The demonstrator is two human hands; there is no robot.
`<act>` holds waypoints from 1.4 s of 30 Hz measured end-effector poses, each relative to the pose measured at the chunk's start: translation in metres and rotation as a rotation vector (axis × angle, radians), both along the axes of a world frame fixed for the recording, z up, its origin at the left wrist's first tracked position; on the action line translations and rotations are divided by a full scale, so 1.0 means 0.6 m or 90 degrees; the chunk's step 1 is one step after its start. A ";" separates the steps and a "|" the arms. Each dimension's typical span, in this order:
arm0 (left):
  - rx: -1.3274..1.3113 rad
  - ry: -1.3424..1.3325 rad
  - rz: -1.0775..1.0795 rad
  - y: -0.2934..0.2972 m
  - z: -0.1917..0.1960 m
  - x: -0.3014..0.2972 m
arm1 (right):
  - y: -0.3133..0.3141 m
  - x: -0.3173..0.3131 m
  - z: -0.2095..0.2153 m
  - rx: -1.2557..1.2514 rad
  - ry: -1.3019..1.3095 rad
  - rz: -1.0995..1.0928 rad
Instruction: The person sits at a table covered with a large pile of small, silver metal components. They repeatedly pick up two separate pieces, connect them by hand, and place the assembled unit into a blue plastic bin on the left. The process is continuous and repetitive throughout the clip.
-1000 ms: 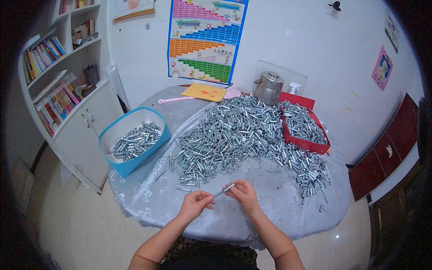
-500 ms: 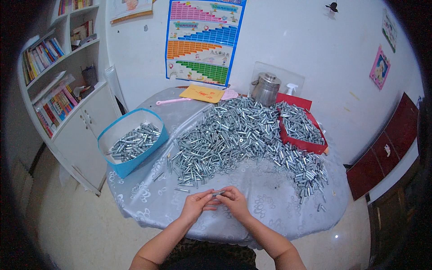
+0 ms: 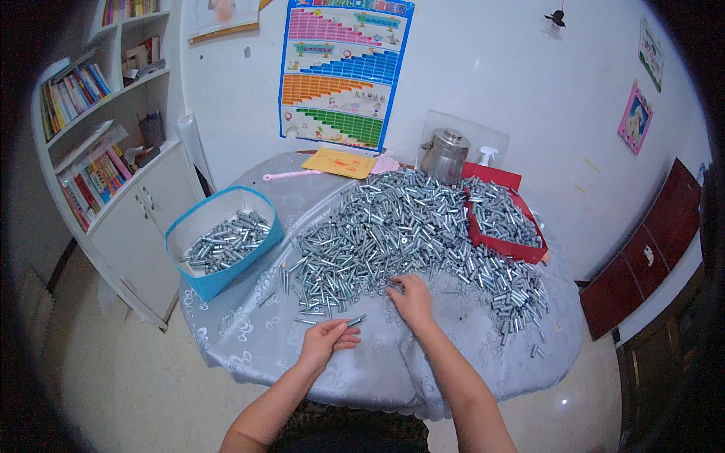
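My left hand point(image 3: 326, 344) is closed around a silver metal bolt point(image 3: 356, 320), whose end sticks out past the fingertips above the cloth. My right hand point(image 3: 412, 299) reaches to the near edge of a big pile of bolts point(image 3: 377, 226). Its thumb and forefinger are a little apart, close to small rings or nuts point(image 3: 383, 287) scattered there. Nothing shows between those fingertips. One loose bolt point(image 3: 305, 322) lies on the cloth just left of my left hand.
A blue-rimmed box point(image 3: 226, 281) of metal pieces stands at left, a red box point(image 3: 507, 246) of them at right. Behind the pile are a steel canister point(image 3: 445, 155), a yellow envelope point(image 3: 338, 162) and a pink-handled item point(image 3: 291, 175). A silvery cloth point(image 3: 249, 332) covers the table.
My hands were together over the bolt near the table's front. My right hand has let go and moved forward to the pile; my left keeps the bolt.
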State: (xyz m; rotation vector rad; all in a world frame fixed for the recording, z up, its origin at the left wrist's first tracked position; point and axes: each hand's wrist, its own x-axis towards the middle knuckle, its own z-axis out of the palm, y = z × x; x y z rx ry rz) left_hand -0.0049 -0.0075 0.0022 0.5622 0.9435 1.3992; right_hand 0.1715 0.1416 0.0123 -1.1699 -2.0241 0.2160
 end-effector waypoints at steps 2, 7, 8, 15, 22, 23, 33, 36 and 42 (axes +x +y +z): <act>-0.002 0.003 0.005 0.001 0.001 -0.001 | 0.002 -0.003 0.000 0.008 -0.024 0.012; -0.003 -0.006 0.009 0.002 -0.001 0.001 | -0.003 0.015 -0.009 0.051 -0.141 0.026; -0.004 -0.006 0.009 0.002 -0.002 0.001 | -0.007 0.024 -0.016 0.048 -0.155 0.049; -0.013 0.004 0.006 0.000 0.005 0.004 | -0.061 0.039 0.017 -0.015 -0.072 0.096; -0.041 0.025 0.006 0.000 0.011 0.003 | -0.072 0.028 0.016 -0.307 0.198 0.127; -0.040 0.023 0.006 0.000 0.010 0.003 | -0.076 0.017 0.019 -0.423 0.282 0.149; -0.044 0.010 -0.018 0.002 0.000 -0.005 | -0.104 -0.020 0.008 -0.515 0.324 0.228; -0.058 -0.012 -0.018 0.002 0.002 -0.009 | -0.113 -0.024 0.010 -0.484 0.313 0.246; -0.061 -0.007 -0.013 0.000 0.003 -0.010 | -0.132 -0.031 0.030 -0.199 0.080 0.260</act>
